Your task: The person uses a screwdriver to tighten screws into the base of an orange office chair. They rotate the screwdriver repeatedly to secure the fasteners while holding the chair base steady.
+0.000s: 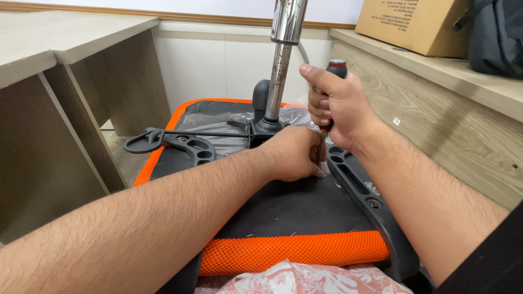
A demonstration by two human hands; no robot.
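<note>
An upturned office chair seat (283, 209), black underneath with an orange mesh rim, lies in front of me. A chrome gas-lift column (280, 71) stands upright from its black mechanism. My right hand (336, 106) is shut around the dark handle of a screwdriver (336, 65), held upright with its tip down by the right black armrest bracket (357, 182). My left hand (291, 155) is closed at the base of the screwdriver, fingers hidden against the seat and clear plastic wrap.
A black lever and left armrest bracket (163, 140) stick out on the left. Wooden desks (65, 43) flank both sides. A cardboard box (414, 22) and a dark bag (498, 35) rest on the right desk. Patterned fabric (294, 279) lies near me.
</note>
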